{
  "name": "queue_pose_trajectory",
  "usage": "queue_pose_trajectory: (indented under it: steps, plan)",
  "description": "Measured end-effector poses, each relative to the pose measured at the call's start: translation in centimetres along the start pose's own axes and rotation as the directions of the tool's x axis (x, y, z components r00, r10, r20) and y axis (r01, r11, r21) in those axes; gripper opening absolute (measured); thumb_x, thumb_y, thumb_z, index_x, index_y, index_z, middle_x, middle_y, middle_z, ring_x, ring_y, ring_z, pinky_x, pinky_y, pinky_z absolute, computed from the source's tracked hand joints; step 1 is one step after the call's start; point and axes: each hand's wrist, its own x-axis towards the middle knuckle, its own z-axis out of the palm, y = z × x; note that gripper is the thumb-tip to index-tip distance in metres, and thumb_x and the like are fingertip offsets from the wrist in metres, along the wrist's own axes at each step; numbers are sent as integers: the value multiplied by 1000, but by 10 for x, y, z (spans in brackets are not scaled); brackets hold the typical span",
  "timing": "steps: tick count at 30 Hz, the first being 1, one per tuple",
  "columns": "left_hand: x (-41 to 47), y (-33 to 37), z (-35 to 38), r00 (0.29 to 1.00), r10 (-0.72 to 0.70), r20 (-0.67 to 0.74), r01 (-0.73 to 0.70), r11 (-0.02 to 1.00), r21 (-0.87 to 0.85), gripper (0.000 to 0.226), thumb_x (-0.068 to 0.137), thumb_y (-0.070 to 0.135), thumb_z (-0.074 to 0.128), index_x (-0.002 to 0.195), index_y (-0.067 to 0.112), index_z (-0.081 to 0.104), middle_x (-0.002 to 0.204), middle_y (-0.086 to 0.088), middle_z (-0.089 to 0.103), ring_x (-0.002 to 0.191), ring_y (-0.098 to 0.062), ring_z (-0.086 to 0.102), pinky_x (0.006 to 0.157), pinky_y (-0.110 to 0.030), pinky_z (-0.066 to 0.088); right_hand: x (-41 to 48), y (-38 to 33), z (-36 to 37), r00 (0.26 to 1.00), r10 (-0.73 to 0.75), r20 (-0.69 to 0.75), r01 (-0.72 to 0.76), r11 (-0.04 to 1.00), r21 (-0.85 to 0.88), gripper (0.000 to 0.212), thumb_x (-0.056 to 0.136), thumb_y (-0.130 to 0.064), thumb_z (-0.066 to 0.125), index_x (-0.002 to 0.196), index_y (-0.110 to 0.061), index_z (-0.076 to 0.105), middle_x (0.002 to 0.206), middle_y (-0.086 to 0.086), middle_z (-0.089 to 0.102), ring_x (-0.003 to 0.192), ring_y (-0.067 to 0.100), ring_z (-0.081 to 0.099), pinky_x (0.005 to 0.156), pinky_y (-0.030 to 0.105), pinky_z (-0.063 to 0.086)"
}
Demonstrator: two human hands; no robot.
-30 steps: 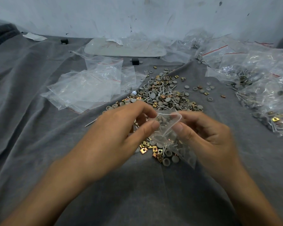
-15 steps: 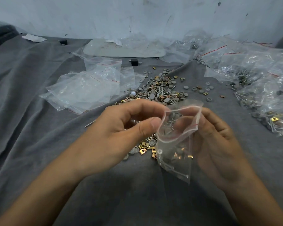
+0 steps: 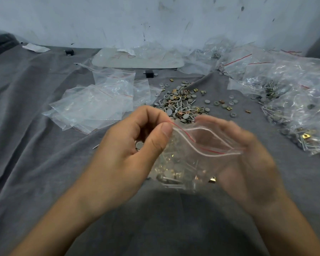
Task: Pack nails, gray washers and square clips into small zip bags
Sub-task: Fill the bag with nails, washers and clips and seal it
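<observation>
Small clear zip bag (image 3: 192,159), part-filled, unsealed, between the hands. Left hand (image 3: 122,159) pinches its mouth corner; right hand (image 3: 251,167) blurred behind, grip I cannot tell. Filled clear bags (image 3: 294,111) heaped right; loose pile of nails, gray washers, brass clips (image 3: 181,106) remains, I judge plenty.

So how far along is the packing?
Partway. Done: a heap of filled bags lies on the right. In hand: the left hand and right hand hold a zip bag with parts inside, its mouth open. Left: a loose pile of washers, nails and clips, plus empty bags.
</observation>
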Motion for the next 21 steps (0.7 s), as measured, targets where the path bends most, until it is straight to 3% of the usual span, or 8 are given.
queue_pose_trajectory:
  steps: [2,5,6,8,14,18,21]
  plan:
    - [-2,4,1,1000,12,-15,-11,997,81,11,96,40,53,94,31,60,75,9,57,63,-2,50,56,-13,39,-3,-19,3,991,-132,10,130,948,-290,45,86,-45,64,120,-16,73,117,3,74,113,21,68,93,34,53]
    - [-3,12,3,998,66,-16,-62,978,199,10,97,39,51,94,32,57,83,4,61,71,-10,56,55,-24,45,-7,-43,17,943,-255,213,325,571,-754,49,89,-60,62,130,-33,64,128,-12,67,127,14,59,99,21,46]
    - [-3,14,4,997,77,-10,-73,973,219,12,97,40,50,95,30,57,85,2,62,74,-14,58,59,-29,47,-6,-46,23,923,-282,261,367,445,-817,43,89,-57,63,126,-35,65,124,-16,67,126,12,59,97,17,44]
    - [-4,16,5,997,81,-3,-78,969,233,14,96,40,51,96,28,58,87,0,63,77,-18,59,62,-35,47,-3,-48,30,889,-334,313,413,290,-864,26,88,-47,66,112,-37,69,110,-20,66,116,11,62,92,18,43]
    - [-8,18,6,990,55,-127,-7,937,350,25,87,46,52,100,31,68,89,20,66,88,-1,63,80,-37,56,3,-45,37,899,-318,300,371,191,-909,16,81,-46,61,96,-39,61,87,-27,57,92,10,59,84,36,47]
    - [-6,21,5,990,134,-35,-122,964,237,8,96,39,54,96,34,60,85,1,63,75,-17,59,63,-31,48,-4,-54,45,865,-375,334,389,78,-918,5,80,-32,71,82,-28,68,79,-17,63,77,9,61,73,28,47]
    - [-6,18,6,983,175,-52,-157,956,248,7,99,40,55,98,36,60,80,9,59,65,-6,55,59,-13,43,-7,-59,47,878,-365,309,384,153,-911,5,80,-25,74,81,-23,70,78,-13,65,79,11,64,73,24,47]
